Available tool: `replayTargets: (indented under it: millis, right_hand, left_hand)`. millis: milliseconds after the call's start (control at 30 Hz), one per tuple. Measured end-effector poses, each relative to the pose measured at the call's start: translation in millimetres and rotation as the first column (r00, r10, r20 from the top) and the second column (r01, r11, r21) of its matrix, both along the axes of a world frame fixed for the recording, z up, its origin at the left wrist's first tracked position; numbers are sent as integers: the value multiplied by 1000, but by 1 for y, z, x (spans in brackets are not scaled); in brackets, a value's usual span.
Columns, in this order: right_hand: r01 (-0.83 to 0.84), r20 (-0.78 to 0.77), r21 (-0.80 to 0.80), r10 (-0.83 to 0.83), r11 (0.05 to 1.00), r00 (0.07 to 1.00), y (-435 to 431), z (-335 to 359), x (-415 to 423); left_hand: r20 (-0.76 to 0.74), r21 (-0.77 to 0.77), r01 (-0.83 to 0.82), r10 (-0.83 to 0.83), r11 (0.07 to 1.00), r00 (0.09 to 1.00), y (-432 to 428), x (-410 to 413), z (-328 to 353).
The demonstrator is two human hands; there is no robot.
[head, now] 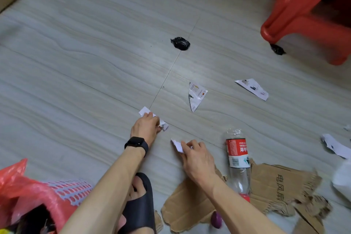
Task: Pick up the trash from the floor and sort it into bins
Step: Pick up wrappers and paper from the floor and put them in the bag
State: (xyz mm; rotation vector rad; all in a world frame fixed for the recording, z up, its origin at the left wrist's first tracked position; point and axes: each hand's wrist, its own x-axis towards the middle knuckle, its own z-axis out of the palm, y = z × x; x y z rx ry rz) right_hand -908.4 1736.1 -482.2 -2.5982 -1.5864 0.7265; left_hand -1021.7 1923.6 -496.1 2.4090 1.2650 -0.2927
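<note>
Scraps of torn paper dot the grey floor (pixel 76 62). At the frame's centre the left grip (pixel 145 126), a bare hand with a black watch (pixel 136 143) at the wrist, is curled over a white scrap (pixel 144 110) on the floor, pinching it. Just below and to the right, the right grip (pixel 197 159) pinches a smaller white scrap (pixel 177 144). Beside it a plastic bottle (pixel 237 157) lies partly on torn cardboard (pixel 281 182). A printed scrap (pixel 196 95) and a second printed scrap (pixel 252 88) lie further up, with a black wad (pixel 180 43) above them. A red-lined basket (pixel 72 190) sits at the lower left.
</note>
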Motion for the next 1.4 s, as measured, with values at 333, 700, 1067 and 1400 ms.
replayTargets:
  millis: [333,700,1067,1400]
  right_hand:
    - [32,-20,24,-31,999,999,-2,-4,0]
    - [155,-162,-104,-170,982,972,20,39,5]
    - [1,-167,390,69,921,984,42,202,-85]
    - [-346,-173,482,475,805,863,41,247,-219]
  left_hand:
    - [-92,55,41,-36,998,995,-19,6,12]
    - [126,-52,-70,76,996,989,-10,-39,100]
    - [314,255,-231,146,939,938,-32,-170,268]
    - [97,245,-373,361,895,928,-86,-337,280]
